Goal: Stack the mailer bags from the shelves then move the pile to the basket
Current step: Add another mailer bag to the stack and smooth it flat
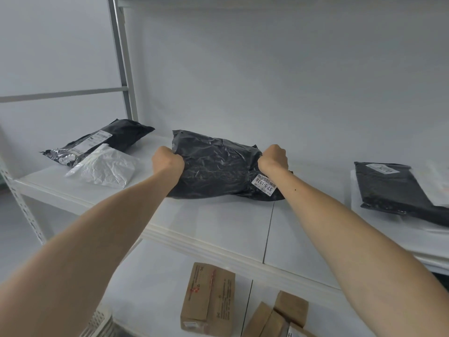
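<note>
Mailer bag in hand: a crumpled black mailer bag [213, 166] lies at the middle of the view on the white shelf [218, 220], held at both ends. Whether it is lifted clear of the shelf cannot be told.
Nearest, 7 o'clock: a slotted white plastic edge [100, 323], cut off by the frame.
Lower shelf, 6 o'clock: a tall cardboard box [207, 299] stands upright, with smaller cardboard boxes [290, 307] bunched just beside it at 5 o'clock.
Left hand: the left hand [167, 161] is closed into a fist with the fingers curled into the plastic at the bag's 9 o'clock end.
Right hand: the right hand [274, 158] is also fisted and grips the bag's 3 o'clock end.
Label: a white sticker [263, 184] reading 57-5-1518 sits on the bag just below the right wrist.
3 o'clock: a second black mailer [388, 188] lies flat on a raised white board, well apart from the held bag.
9 o'clock: a white mailer [107, 166], wrinkled, overlaps the near edge of a third black mailer [109, 139] lying at 10 o'clock.
Farthest: a grey metal upright [121, 57] at 11 o'clock, with a plain white wall [291, 81] behind.
</note>
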